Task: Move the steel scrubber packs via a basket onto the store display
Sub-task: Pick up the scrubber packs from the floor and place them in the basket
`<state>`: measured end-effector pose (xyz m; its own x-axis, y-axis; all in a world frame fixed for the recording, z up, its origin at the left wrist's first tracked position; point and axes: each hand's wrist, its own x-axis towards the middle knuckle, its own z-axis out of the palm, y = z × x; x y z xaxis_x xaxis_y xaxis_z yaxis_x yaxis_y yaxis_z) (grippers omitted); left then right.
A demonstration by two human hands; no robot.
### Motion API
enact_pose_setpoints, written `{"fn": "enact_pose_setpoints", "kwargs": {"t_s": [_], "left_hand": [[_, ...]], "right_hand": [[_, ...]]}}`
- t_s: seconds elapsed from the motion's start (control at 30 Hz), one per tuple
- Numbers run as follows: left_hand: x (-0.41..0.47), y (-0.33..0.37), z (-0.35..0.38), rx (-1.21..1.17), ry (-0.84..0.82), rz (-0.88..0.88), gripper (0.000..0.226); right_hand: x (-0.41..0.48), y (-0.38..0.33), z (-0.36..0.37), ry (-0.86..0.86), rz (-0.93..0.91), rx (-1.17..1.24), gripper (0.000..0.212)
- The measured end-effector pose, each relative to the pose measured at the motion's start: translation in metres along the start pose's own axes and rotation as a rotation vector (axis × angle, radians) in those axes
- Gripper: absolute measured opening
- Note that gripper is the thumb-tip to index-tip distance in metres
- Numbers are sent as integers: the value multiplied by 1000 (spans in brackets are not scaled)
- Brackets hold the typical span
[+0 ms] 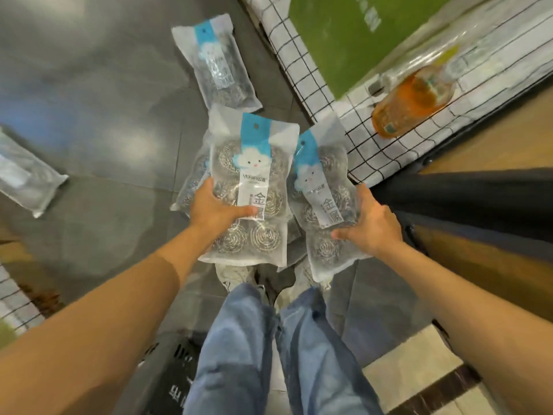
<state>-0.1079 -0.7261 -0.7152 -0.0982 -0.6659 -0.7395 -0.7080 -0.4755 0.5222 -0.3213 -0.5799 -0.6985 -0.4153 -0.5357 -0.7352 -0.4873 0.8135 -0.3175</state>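
Note:
My left hand grips a steel scrubber pack, a clear bag with a blue cloud label, and another pack shows behind it. My right hand holds a second such pack by its right edge. Both are held above the grey floor in front of my feet. Another scrubber pack lies flat on the floor further ahead, and one more lies at the far left. A dark basket stands on the floor beside my left leg, mostly hidden.
A display covered with a white grid-patterned cloth runs along the right, with a green board on it. An orange liquid bottle lies on the cloth. More grid cloth shows at the left edge. A dark panel stands at right.

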Motion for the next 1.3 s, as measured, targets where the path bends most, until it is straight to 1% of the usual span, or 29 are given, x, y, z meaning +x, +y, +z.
{"fn": "enact_pose_setpoints", "kwargs": {"t_s": [0.03, 0.1, 0.17, 0.27, 0.33, 0.4, 0.5, 0.57, 0.63, 0.67, 0.7, 0.77, 0.8, 0.87, 0.93, 0.97, 1.03, 1.07, 1.13, 1.17, 1.23, 1.3], "left_hand": [[-13, 13, -15, -17, 0, 27, 84], [-36, 43, -45, -73, -4, 70, 77], [-60, 73, -77, -116, 10, 127, 74], [-104, 120, -122, -186, 25, 223, 68], [-139, 151, -152, -221, 49, 284, 63], [-171, 180, -183, -236, 71, 338, 64], [-217, 217, -231, -281, 102, 413, 78], [-251, 235, -261, -318, 155, 456, 81], [-284, 243, -287, -362, 214, 475, 80], [-299, 243, -298, -388, 248, 484, 84], [-314, 242, -308, -420, 278, 483, 85], [-342, 235, -325, -481, 358, 480, 72], [-356, 231, -332, -504, 405, 488, 68], [-380, 223, -343, -538, 500, 495, 70], [-400, 214, -351, -572, 582, 481, 77], [-412, 210, -352, -600, 615, 472, 77], [-433, 201, -352, -655, 703, 459, 73], [-446, 197, -349, -671, 746, 453, 73], [-472, 184, -339, -703, 824, 439, 78], [-486, 177, -332, -728, 863, 423, 82], [-515, 158, -316, -768, 954, 378, 90], [-543, 135, -297, -813, 1054, 322, 92]], "right_hand": [[-13, -10, -14, 16, 0, 2, 67], [-39, -31, -42, 74, -46, 22, 71], [-65, -56, -71, 158, -118, 129, 74], [-109, -100, -117, 240, -189, 356, 63], [-139, -128, -145, 270, -231, 445, 58], [-171, -157, -174, 321, -300, 471, 60], [-216, -200, -215, 409, -422, 499, 54], [-242, -225, -236, 422, -477, 532, 56], [-265, -247, -253, 402, -502, 590, 67], [-275, -258, -260, 387, -518, 624, 69], [-284, -268, -266, 372, -543, 657, 66], [-301, -287, -273, 365, -612, 668, 54], [-310, -296, -274, 365, -656, 669, 51], [-324, -312, -276, 345, -737, 664, 48], [-332, -324, -277, 281, -823, 643, 45], [-337, -330, -278, 243, -865, 636, 47], [-346, -340, -282, 183, -934, 611, 61], [-351, -345, -284, 154, -975, 592, 63], [-364, -350, -286, 92, -1072, 547, 50], [-369, -350, -285, 61, -1122, 525, 48], [-384, -348, -281, -12, -1187, 487, 51], [-398, -345, -272, -111, -1239, 457, 56]]}}
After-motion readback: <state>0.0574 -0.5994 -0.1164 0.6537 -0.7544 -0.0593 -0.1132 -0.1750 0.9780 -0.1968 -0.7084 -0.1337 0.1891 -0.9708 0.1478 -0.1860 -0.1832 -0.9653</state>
